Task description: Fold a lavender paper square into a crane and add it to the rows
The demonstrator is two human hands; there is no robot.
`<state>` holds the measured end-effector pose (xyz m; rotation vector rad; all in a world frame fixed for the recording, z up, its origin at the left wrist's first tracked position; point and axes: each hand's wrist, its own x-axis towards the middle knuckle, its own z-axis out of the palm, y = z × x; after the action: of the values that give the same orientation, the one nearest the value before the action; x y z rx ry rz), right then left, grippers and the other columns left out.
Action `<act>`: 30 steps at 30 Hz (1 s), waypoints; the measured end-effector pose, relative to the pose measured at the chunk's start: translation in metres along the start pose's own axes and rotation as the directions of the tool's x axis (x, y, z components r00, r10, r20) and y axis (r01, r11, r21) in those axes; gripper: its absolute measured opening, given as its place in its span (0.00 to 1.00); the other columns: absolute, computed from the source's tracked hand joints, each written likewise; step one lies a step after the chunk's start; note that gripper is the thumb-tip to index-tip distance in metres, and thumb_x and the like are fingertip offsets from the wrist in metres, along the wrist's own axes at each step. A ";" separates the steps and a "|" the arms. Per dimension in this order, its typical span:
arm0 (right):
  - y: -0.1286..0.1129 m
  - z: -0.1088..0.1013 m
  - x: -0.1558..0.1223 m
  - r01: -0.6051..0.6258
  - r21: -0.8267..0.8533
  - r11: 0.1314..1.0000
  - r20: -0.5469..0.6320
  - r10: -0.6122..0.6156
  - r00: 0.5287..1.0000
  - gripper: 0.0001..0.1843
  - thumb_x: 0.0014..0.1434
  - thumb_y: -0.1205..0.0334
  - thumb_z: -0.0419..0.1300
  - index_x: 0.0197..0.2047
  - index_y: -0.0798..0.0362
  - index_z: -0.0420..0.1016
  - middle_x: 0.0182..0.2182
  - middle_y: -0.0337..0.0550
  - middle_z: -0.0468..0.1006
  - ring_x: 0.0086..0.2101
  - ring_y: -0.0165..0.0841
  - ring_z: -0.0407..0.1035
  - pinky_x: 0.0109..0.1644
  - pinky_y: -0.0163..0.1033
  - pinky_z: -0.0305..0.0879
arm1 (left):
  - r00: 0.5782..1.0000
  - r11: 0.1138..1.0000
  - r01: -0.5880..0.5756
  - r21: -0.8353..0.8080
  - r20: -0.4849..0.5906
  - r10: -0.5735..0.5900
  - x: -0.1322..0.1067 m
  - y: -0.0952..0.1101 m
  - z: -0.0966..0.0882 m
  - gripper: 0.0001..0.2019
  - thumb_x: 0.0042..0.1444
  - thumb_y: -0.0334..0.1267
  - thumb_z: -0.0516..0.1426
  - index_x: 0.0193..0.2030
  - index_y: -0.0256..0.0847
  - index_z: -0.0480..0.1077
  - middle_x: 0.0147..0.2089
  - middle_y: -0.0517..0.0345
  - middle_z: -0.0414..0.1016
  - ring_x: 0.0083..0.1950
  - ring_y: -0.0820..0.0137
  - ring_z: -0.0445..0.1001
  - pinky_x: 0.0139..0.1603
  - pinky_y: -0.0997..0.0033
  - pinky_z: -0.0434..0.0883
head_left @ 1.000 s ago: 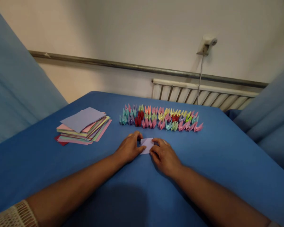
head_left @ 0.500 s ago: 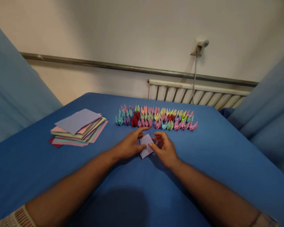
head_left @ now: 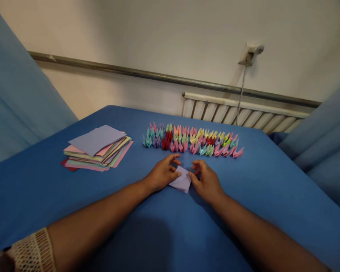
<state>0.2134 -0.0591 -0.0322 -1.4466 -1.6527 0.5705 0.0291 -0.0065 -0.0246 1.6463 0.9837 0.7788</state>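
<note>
A small folded lilac paper [head_left: 182, 182] lies on the blue table [head_left: 272, 189] between my hands. My left hand [head_left: 162, 174] pinches its left edge with thumb and fingers. My right hand [head_left: 207, 180] grips its right edge, the fingers curled over the paper. Behind them stand rows of several small folded paper pieces [head_left: 192, 140] in pink, red, yellow, green and purple. A stack of coloured paper sheets [head_left: 98, 148], topped by a lilac one, lies to the left.
A white wall with a metal rail [head_left: 164, 78] runs behind the table. A white railing [head_left: 243, 109] sits at the table's far edge, with a wall plug and cable [head_left: 248, 56] above it. Blue cloth [head_left: 14, 98] hangs at both sides.
The lilac paper has been lifted, turned and set down slightly to the right. Both hands shifted with it and now hold its edges.
</note>
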 end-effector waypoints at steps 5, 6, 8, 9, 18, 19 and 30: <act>-0.007 -0.008 -0.003 0.399 -0.131 0.908 0.088 -0.390 0.917 0.14 0.60 0.71 0.53 0.47 0.50 0.71 0.43 0.47 0.75 0.45 0.39 0.69 0.51 0.47 0.65 | 0.988 0.967 -0.150 0.205 0.055 0.141 0.005 -0.007 0.002 0.33 0.51 0.31 0.59 0.64 0.45 0.55 0.53 0.52 0.69 0.35 0.74 0.72 0.38 0.69 0.73; -0.005 -0.008 -0.003 0.407 -0.106 0.907 0.164 -0.388 0.907 0.15 0.59 0.72 0.52 0.47 0.50 0.71 0.42 0.46 0.75 0.44 0.38 0.69 0.50 0.46 0.66 | 0.986 0.959 -0.166 0.228 0.058 0.157 0.006 -0.006 0.001 0.33 0.52 0.31 0.58 0.65 0.45 0.54 0.54 0.52 0.69 0.36 0.74 0.73 0.39 0.68 0.73; 0.000 -0.006 -0.002 0.378 -0.069 0.923 0.298 -0.342 0.891 0.16 0.57 0.73 0.55 0.47 0.49 0.72 0.42 0.44 0.75 0.43 0.37 0.69 0.49 0.45 0.66 | 0.979 0.932 -0.202 0.302 0.063 0.192 0.007 -0.005 -0.002 0.32 0.52 0.30 0.58 0.64 0.44 0.55 0.55 0.51 0.68 0.40 0.71 0.73 0.42 0.67 0.73; 0.003 -0.005 -0.002 0.350 -0.070 0.934 0.326 -0.310 0.893 0.17 0.55 0.73 0.57 0.47 0.49 0.72 0.42 0.44 0.74 0.44 0.37 0.69 0.50 0.45 0.66 | 0.972 0.904 -0.234 0.357 0.073 0.222 0.006 -0.003 -0.004 0.29 0.52 0.29 0.58 0.62 0.44 0.58 0.56 0.50 0.67 0.44 0.69 0.73 0.45 0.66 0.72; 0.003 -0.023 0.004 0.323 -0.056 0.945 0.515 -0.250 0.820 0.27 0.49 0.64 0.67 0.52 0.49 0.67 0.48 0.45 0.70 0.49 0.39 0.66 0.55 0.47 0.63 | 0.894 0.707 -0.396 0.586 0.423 0.150 -0.016 0.029 -0.020 0.09 0.56 0.33 0.56 0.42 0.42 0.73 0.40 0.57 0.74 0.43 0.66 0.71 0.46 0.68 0.66; 0.004 -0.024 0.004 0.319 -0.049 0.946 0.520 -0.249 0.817 0.27 0.49 0.63 0.68 0.52 0.49 0.67 0.48 0.44 0.70 0.48 0.39 0.67 0.54 0.47 0.63 | 0.891 0.708 -0.393 0.587 0.434 0.135 -0.017 0.032 -0.021 0.09 0.54 0.34 0.57 0.43 0.42 0.73 0.41 0.56 0.74 0.43 0.66 0.71 0.46 0.68 0.65; 0.011 -0.025 0.010 0.323 0.041 0.945 0.467 -0.304 0.830 0.18 0.54 0.60 0.66 0.48 0.50 0.71 0.43 0.43 0.73 0.43 0.34 0.69 0.48 0.41 0.66 | 0.897 0.748 -0.365 0.554 0.423 0.124 -0.014 0.028 -0.024 0.07 0.55 0.39 0.58 0.39 0.42 0.73 0.38 0.58 0.73 0.40 0.66 0.70 0.43 0.69 0.64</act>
<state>0.2405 -0.0519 -0.0248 -1.0718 -2.2417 0.7393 0.0082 -0.0128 0.0087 2.4429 0.7969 0.2830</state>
